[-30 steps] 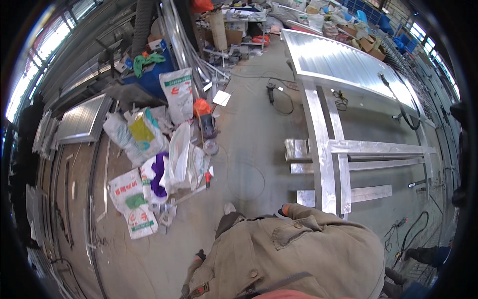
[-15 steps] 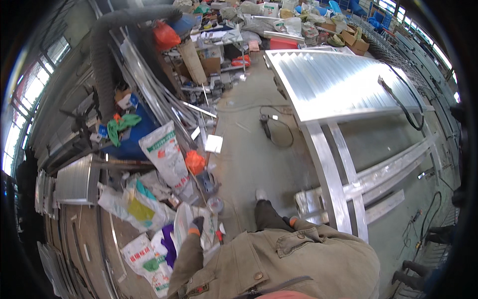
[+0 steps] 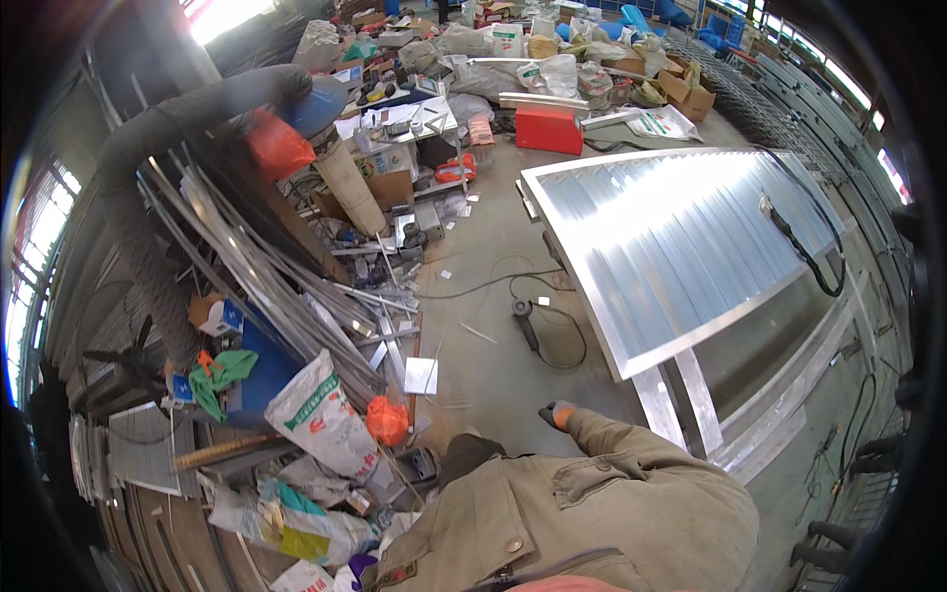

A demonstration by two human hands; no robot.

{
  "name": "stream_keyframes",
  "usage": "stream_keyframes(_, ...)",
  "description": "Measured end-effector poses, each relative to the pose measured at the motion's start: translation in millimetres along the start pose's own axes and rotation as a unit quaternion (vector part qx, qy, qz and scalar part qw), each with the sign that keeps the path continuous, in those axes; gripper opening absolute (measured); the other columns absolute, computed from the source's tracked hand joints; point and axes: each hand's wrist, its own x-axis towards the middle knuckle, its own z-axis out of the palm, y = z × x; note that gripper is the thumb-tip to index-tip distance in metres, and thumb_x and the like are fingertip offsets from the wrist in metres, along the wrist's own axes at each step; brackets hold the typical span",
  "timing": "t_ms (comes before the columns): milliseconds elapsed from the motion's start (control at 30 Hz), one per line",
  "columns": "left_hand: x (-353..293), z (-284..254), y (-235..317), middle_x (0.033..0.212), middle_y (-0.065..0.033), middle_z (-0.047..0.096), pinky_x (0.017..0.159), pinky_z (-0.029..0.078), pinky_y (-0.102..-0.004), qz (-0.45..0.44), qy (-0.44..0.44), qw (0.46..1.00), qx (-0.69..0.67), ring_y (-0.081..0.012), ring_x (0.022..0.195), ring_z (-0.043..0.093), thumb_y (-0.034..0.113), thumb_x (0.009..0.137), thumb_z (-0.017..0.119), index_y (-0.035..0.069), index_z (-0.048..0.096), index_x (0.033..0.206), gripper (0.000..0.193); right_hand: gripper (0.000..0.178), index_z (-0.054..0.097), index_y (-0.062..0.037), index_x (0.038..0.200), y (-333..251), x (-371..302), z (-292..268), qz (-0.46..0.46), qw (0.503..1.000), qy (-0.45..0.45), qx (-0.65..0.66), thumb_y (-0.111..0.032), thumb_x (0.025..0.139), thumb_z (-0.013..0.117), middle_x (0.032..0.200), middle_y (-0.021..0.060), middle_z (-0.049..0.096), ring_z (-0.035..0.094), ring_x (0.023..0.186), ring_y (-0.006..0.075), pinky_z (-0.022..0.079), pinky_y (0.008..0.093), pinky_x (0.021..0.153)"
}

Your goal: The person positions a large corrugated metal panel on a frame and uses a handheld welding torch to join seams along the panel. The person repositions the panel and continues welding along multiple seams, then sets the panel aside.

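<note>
My right hand (image 3: 555, 413), in a dark glove with an orange cuff, hangs beside my body over the floor. It is small and dark in the head view, so its finger pose is unclear, and I see nothing held. Beyond it, a black angle grinder (image 3: 526, 321) lies on the floor with its cord (image 3: 582, 345) curled beside it. To the right of that hand stands a large aluminium frame (image 3: 646, 400) with a ribbed silver panel (image 3: 681, 257) on top. My left hand is out of sight, hidden beyond my jacket (image 3: 513, 503).
At left lie long metal strips (image 3: 266, 281), a white sack (image 3: 330, 409) and an orange bag (image 3: 388, 421). A grey flexible duct (image 3: 138, 217) arches above them. Farther off are a red box (image 3: 548, 130) and heaped sacks. A black cable with a handle (image 3: 789, 232) rests on the panel.
My view has tilted up and I have stepped forward, so the grinder and panel sit lower. My right hand has swung forward; my left hand has left the view.
</note>
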Motion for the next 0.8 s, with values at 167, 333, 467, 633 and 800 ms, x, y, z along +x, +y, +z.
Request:
stream_keyframes(167,125.4,-99.1,85.9,0.115,-0.0175,0.083,0.093,0.057,-0.0539,0.032,-0.014,0.999,0.030,-0.0409,0.106,0.076,0.043,0.111,0.055,0.007,0.081,0.125,0.046,0.063,0.083,-0.0052,0.131,-43.2,108.9,12.5,-0.007,0.999,-0.026,-0.034,-0.058,0.100,0.068,0.133,0.0244,0.080,0.073,0.128,0.0460,0.056,0.0515,0.112)
stream_keyframes(333,242.2,-239.6,199.2,0.119,-0.0192,0.083,0.095,0.058,-0.0559,0.102,-0.020,0.989,0.104,-0.0436,0.109,0.077,0.041,0.110,0.055,0.008,0.081,0.127,0.045,0.064,0.083,-0.0035,0.125,-72.1,226.6,-22.9,0.122,0.981,-0.099,-0.117,-0.059,0.096,0.071,0.131,0.0274,0.079,0.073,0.126,0.0474,0.056,0.0529,0.109)
stream_keyframes(467,341.9,-352.0,304.6,0.122,-0.0203,0.083,0.096,0.058,-0.0562,0.207,-0.004,0.963,0.170,-0.0458,0.111,0.078,0.039,0.109,0.056,0.008,0.081,0.127,0.044,0.057,0.084,-0.0051,0.121,-126.1,294.1,-76.6,0.044,0.997,0.058,-0.019,-0.055,0.099,0.066,0.119,0.0266,0.081,0.076,0.115,0.0488,0.059,0.0549,0.099)
stream_keyframes(633,450.0,-431.1,424.4,0.129,-0.0218,0.082,0.100,0.058,-0.0509,0.179,0.073,0.979,0.061,-0.0472,0.116,0.076,0.043,0.109,0.061,0.005,0.080,0.132,0.048,0.055,0.085,-0.0074,0.120,-222.2,360.4,-133.8,0.079,0.995,0.059,0.004,-0.055,0.096,0.071,0.119,0.0257,0.082,0.077,0.116,0.0457,0.059,0.0523,0.103)
stream_keyframes(800,537.9,-458.2,518.4,0.152,-0.0201,0.072,0.095,0.058,-0.0582,0.129,0.006,0.991,0.032,-0.0330,0.124,0.075,0.034,0.109,0.075,0.007,0.074,0.144,0.044,0.064,0.083,-0.0047,0.131,-261.0,469.4,-192.6,0.073,0.992,-0.066,-0.076,-0.057,0.097,0.068,0.132,0.0323,0.077,0.072,0.132,0.0466,0.056,0.0510,0.111)
